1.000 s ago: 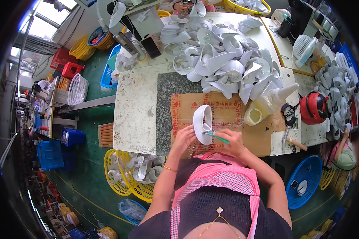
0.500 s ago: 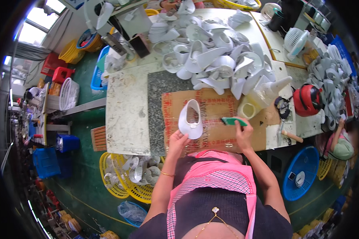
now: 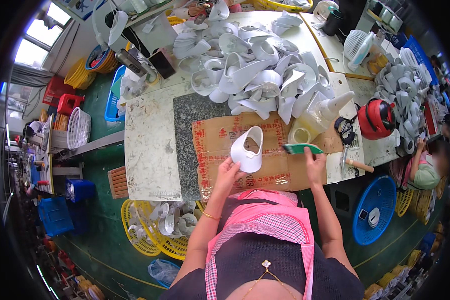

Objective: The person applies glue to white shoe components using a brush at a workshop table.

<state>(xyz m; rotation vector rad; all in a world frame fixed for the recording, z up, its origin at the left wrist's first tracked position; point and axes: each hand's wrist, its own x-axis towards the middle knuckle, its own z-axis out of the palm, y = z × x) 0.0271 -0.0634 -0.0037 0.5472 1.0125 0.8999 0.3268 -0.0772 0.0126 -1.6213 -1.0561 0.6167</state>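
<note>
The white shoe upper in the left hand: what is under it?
Under the white shoe upper lies a brown cardboard sheet on the worktable. The table surface beneath the cardboard is covered and cannot be seen.

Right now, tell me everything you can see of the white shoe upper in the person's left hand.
The white shoe upper is a curved, shell-like piece with a rounded opening at its top, through which the brown cardboard behind shows. It looks like smooth synthetic leather, plain white and unmarked. It stands roughly upright, held from below by the left hand over the cardboard sheet on the table. Nothing else touches it; the right hand holds a green brush apart to its right.
</note>
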